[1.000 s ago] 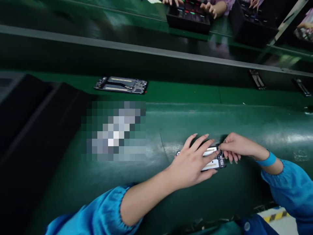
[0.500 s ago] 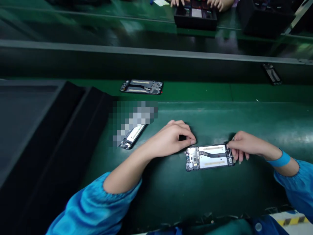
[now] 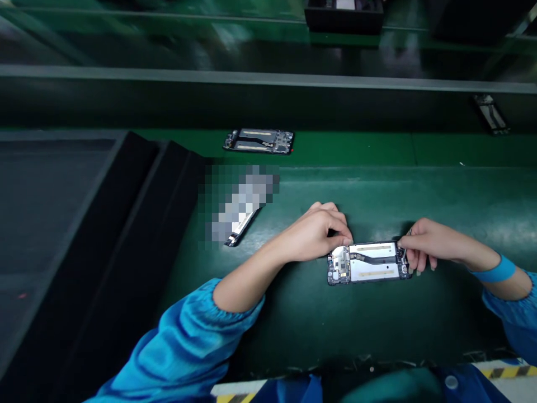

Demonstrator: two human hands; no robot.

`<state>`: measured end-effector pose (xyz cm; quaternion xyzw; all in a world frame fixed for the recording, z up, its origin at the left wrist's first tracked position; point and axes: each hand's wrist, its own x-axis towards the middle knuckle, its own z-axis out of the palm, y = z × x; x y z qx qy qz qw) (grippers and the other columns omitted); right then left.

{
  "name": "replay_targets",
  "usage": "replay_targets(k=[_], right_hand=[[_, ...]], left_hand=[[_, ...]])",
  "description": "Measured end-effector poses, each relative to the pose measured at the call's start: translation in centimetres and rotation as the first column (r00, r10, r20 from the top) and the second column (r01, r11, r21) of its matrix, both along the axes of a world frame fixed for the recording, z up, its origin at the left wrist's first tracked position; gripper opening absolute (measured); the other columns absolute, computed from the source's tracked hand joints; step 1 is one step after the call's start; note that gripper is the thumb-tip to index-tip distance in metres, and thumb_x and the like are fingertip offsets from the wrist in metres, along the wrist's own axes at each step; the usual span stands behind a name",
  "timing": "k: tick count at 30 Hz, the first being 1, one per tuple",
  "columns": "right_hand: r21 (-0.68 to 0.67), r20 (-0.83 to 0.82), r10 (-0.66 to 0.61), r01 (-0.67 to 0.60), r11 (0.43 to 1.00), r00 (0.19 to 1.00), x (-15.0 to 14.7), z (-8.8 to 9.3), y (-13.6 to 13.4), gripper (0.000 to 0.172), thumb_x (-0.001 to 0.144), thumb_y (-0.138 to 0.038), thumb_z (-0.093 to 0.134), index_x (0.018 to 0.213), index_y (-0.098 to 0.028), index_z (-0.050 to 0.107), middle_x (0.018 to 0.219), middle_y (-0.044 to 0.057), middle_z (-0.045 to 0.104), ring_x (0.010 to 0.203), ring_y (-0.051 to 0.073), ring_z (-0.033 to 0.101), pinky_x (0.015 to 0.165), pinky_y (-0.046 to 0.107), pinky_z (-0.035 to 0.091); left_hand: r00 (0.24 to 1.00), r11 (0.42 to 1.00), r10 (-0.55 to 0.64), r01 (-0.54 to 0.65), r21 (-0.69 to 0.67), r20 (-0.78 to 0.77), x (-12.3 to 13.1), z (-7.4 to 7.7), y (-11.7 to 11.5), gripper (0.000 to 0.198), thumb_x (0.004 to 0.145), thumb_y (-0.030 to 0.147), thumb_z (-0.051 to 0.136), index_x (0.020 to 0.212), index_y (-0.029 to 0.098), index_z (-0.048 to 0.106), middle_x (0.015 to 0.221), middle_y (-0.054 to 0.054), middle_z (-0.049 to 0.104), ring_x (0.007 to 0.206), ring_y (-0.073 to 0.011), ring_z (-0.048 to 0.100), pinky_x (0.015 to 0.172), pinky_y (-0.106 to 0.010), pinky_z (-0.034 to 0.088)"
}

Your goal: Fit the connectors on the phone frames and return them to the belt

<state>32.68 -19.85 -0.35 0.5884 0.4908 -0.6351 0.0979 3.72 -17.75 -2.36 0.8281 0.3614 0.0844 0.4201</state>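
Observation:
An opened phone (image 3: 373, 271), its inner boards and a dark ribbon cable showing, lies flat on the green mat in front of me. My left hand (image 3: 325, 232) is closed, thumb and index finger pinched at the phone's upper left edge; whatever they hold is hidden. At the phone's right end, my right hand (image 3: 428, 246) is closed around thin metal tweezers (image 3: 405, 254), their tip down by the small board there. Fingers hide most of the tweezers. A second opened phone (image 3: 244, 221) lies slanted left of my left forearm, partly covered by pixelation.
Another opened phone (image 3: 260, 141) lies across the strip behind the mat, and one more (image 3: 491, 115) sits far right. A large black padded tray (image 3: 138, 224) fills the left side. Beyond the grey rail (image 3: 268, 78) stands a black box (image 3: 344, 21).
The view has shifted, so most things sit farther right and higher. My left fingertips have come onto the phone's upper edge. My right hand stays at its right end with the tweezers.

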Motion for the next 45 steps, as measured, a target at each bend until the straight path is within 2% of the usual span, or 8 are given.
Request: replay_targets(k=[7, 16, 19, 23, 26, 29, 37, 45], right_hand=[[0.014, 0.0, -0.029, 0.029, 0.999, 1.0, -0.1, -0.3, -0.1, 0.039, 0.089, -0.018, 0.051, 0.055, -0.013, 0.069, 0.062, 0.013, 0.072, 0.05, 0.016, 0.07, 0.032, 0.013, 0.04], [0.039, 0.009, -0.067, 0.066, 0.997, 0.998, -0.6, -0.1, -0.2, 0.04, 0.091, -0.014, 0.05, 0.056, -0.013, 0.068, 0.058, 0.009, 0.071, 0.049, 0.015, 0.069, 0.032, 0.012, 0.04], [0.054, -0.008, -0.072, 0.072, 0.996, 0.997, -0.6, -0.1, -0.2, 0.038, 0.091, -0.014, 0.051, 0.057, -0.012, 0.07, 0.059, 0.009, 0.071, 0.05, 0.015, 0.07, 0.034, 0.012, 0.042], [0.058, -0.024, -0.085, 0.086, 0.995, 0.996, -0.4, -0.3, -0.4, 0.036, 0.09, -0.015, 0.053, 0.058, -0.012, 0.07, 0.059, 0.01, 0.071, 0.05, 0.016, 0.07, 0.034, 0.013, 0.044], [0.053, -0.03, -0.072, 0.073, 0.996, 0.997, -0.3, -0.5, -0.4, 0.037, 0.09, -0.015, 0.052, 0.058, -0.012, 0.07, 0.059, 0.01, 0.071, 0.049, 0.016, 0.069, 0.034, 0.013, 0.044], [0.039, -0.029, -0.067, 0.068, 0.997, 0.997, -0.3, -0.5, -0.3, 0.037, 0.089, -0.015, 0.052, 0.058, -0.012, 0.07, 0.059, 0.01, 0.071, 0.05, 0.015, 0.069, 0.034, 0.013, 0.043], [0.048, -0.023, -0.067, 0.068, 0.997, 0.998, -0.5, -0.2, -0.3, 0.036, 0.088, -0.015, 0.052, 0.058, -0.013, 0.071, 0.059, 0.01, 0.071, 0.05, 0.016, 0.069, 0.034, 0.013, 0.044], [0.064, -0.016, -0.075, 0.075, 0.995, 0.997, -0.5, -0.1, -0.4, 0.037, 0.089, -0.016, 0.054, 0.056, -0.013, 0.069, 0.059, 0.01, 0.071, 0.05, 0.015, 0.069, 0.035, 0.013, 0.044]], left_hand=[[0.997, 0.996, -0.076, 0.077, 0.052, -0.019, 2.2, 0.2, 0.5, 0.014, 0.091, 0.021, 0.066, 0.088, 0.026, 0.078, 0.093, 0.002, 0.075, 0.096, -0.0202, 0.054, 0.092, -0.036, 0.029], [0.983, 0.978, -0.183, 0.186, 0.097, -0.032, 8.0, 0.4, 2.1, 0.019, 0.087, 0.02, 0.06, 0.085, 0.024, 0.078, 0.089, -0.001, 0.075, 0.094, -0.0219, 0.055, 0.091, -0.037, 0.034], [0.982, 0.98, -0.184, 0.186, 0.07, -0.03, 7.8, 0.4, 2.5, 0.016, 0.088, 0.021, 0.063, 0.087, 0.025, 0.079, 0.09, 0.0, 0.075, 0.096, -0.0217, 0.056, 0.092, -0.037, 0.035], [0.973, 0.973, -0.23, 0.23, -0.009, -0.028, 5.0, 0.6, 2.6, 0.012, 0.089, 0.022, 0.069, 0.088, 0.026, 0.08, 0.089, 0.001, 0.075, 0.095, -0.02, 0.058, 0.093, -0.034, 0.037], [0.981, 0.981, -0.192, 0.191, -0.03, -0.008, 3.1, 0.5, 2.3, 0.01, 0.089, 0.025, 0.071, 0.089, 0.026, 0.08, 0.09, 0.0, 0.075, 0.096, -0.0202, 0.059, 0.092, -0.033, 0.039], [0.986, 0.985, -0.165, 0.166, -0.042, 0.016, 2.5, 0.3, 2.2, 0.009, 0.089, 0.026, 0.072, 0.088, 0.026, 0.081, 0.09, 0.0, 0.076, 0.097, -0.0199, 0.059, 0.094, -0.034, 0.039], [0.988, 0.988, -0.153, 0.153, -0.01, 0.006, 3.8, 0.2, 2.1, 0.013, 0.09, 0.024, 0.068, 0.086, 0.026, 0.081, 0.089, 0.0, 0.076, 0.091, -0.019, 0.058, 0.092, -0.035, 0.04], [0.98, 0.978, -0.197, 0.199, 0.06, -0.036, 7.8, 0.5, 2.5, 0.015, 0.086, 0.018, 0.067, 0.086, 0.026, 0.08, 0.088, 0.002, 0.077, 0.092, -0.0202, 0.059, 0.089, -0.035, 0.04]])
